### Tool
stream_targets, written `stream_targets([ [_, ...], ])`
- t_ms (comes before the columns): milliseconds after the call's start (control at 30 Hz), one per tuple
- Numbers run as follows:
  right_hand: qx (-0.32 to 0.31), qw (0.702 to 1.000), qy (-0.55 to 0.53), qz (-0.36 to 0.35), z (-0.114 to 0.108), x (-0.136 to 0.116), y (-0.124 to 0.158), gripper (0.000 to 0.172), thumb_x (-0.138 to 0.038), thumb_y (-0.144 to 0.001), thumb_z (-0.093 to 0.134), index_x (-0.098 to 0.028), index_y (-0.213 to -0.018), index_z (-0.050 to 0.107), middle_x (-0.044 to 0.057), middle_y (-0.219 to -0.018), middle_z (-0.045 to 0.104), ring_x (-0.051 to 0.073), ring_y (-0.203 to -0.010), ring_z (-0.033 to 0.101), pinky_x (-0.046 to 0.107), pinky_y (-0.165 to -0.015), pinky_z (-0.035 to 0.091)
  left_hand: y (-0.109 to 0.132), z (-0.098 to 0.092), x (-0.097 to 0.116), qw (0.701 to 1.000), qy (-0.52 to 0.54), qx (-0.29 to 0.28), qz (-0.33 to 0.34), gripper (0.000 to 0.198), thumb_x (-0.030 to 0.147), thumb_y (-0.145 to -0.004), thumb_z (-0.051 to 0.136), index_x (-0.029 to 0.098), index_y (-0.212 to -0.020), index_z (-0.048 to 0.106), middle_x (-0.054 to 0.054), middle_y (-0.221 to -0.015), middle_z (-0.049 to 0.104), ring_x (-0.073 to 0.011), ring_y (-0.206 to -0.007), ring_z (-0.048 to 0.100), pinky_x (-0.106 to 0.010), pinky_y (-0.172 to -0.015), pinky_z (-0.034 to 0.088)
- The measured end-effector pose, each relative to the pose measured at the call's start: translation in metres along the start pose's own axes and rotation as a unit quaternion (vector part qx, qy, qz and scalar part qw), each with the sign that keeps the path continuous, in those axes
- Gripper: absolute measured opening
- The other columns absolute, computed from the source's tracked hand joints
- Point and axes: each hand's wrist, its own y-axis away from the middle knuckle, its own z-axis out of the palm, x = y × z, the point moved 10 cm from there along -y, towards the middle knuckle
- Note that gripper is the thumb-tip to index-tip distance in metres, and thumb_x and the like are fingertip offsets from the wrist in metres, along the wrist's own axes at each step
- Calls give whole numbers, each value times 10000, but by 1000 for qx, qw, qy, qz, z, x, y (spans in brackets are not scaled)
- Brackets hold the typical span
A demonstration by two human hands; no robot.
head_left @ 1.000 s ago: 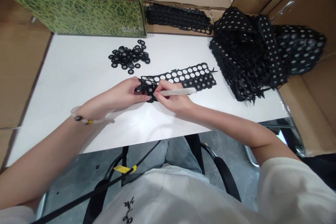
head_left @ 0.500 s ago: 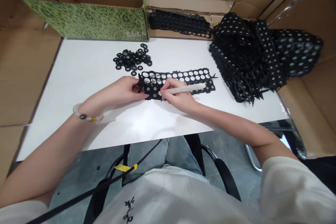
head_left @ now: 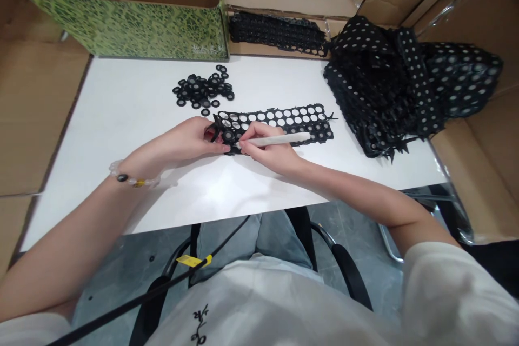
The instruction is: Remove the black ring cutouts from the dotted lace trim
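A black rubbery strip (head_left: 316, 132) punched with rows of round holes lies on the white table. White shows through the holes of its upper rows, while those in the lower rows look dark with grey centres. My left hand (head_left: 188, 138) grips the strip's left end between thumb and fingers. Pinched in my right hand (head_left: 270, 151) is a white pen-like stick (head_left: 290, 139), its tip at the strip's lower left part. My right fingers hide some of the lower holes. Beyond my left hand lies a loose pile of small black rings (head_left: 198, 86).
A green patterned box (head_left: 141, 27) stands at the back left. Behind the strip, a stack of black perforated sheets (head_left: 278, 32) rests against cardboard. A large heap of black dotted sheets (head_left: 377, 86) covers the table's right side. Cardboard walls (head_left: 478, 173) flank the table.
My right hand and the white stick have shifted slightly left along the lower rows, closer to my left thumb. My left hand still grips the strip's end.
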Motion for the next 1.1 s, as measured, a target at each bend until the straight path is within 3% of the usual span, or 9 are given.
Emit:
stream_targets([
  [200, 6, 1000, -21, 12, -1, 5, -1, 178, -362, -892, 679, -209, -822, 620, 5, -771, 697, 155, -715, 617, 302, -679, 448, 1, 1, -2, 1000, -1, -5, -12, 370, 564, -670, 728, 217, -738, 618, -7, -661, 574, -216, -711, 593, -290, -642, 475],
  [567, -15, 996, 82, -33, 10, -4, -3, 161, -335, -923, 603, -202, -834, 621, 17, -797, 710, 141, -694, 600, 293, -685, 431, -2, 13, -6, 998, 51, -41, -2, 376, 564, -677, 709, 220, -802, 623, -27, -767, 654, -236, -772, 642, -306, -667, 490],
  [667, -16, 998, 53, -35, 7, -4, -2, 169, -349, -903, 635, -204, -817, 625, 14, -777, 708, 148, -691, 609, 295, -673, 440, -1, 8, -8, 999, 10, -32, -15, 392, 584, -678, 711, 218, -790, 626, -19, -730, 643, -223, -726, 619, -293, -628, 456],
  [767, 20, 1000, 2, 0, -7, 3, -1, 131, -308, -861, 660, -216, -788, 602, 4, -751, 700, 152, -686, 610, 294, -656, 451, 2, 0, -3, 999, -34, -3, -5, 384, 592, -698, 701, 220, -774, 645, -14, -692, 640, -222, -710, 616, -292, -630, 449],
  [833, 46, 998, -27, 35, -16, 11, 0, 100, -266, -834, 648, -224, -773, 580, -3, -735, 692, 146, -654, 591, 293, -634, 452, 3, 0, 4, 999, -47, 10, 17, 384, 607, -725, 689, 227, -777, 673, -23, -716, 672, -238, -753, 640, -301, -671, 473],
  [967, 38, 995, -61, 67, -17, 18, 1, 61, -246, -804, 625, -228, -771, 576, -9, -716, 680, 140, -619, 565, 296, -612, 453, 3, 7, 8, 994, -100, 51, 15, 416, 650, -754, 708, 235, -729, 684, -63, -753, 705, -333, -984, 659, -384, -871, 509],
  [1100, 28, 998, 3, 50, -18, 9, 1, 92, -234, -762, 619, -228, -700, 550, -14, -674, 632, 152, -656, 558, 302, -631, 424, 1, 11, 3, 990, -115, 79, -15, 401, 626, -772, 711, 226, -744, 718, -92, -785, 704, -410, -1223, 570, -482, -1065, 437],
])
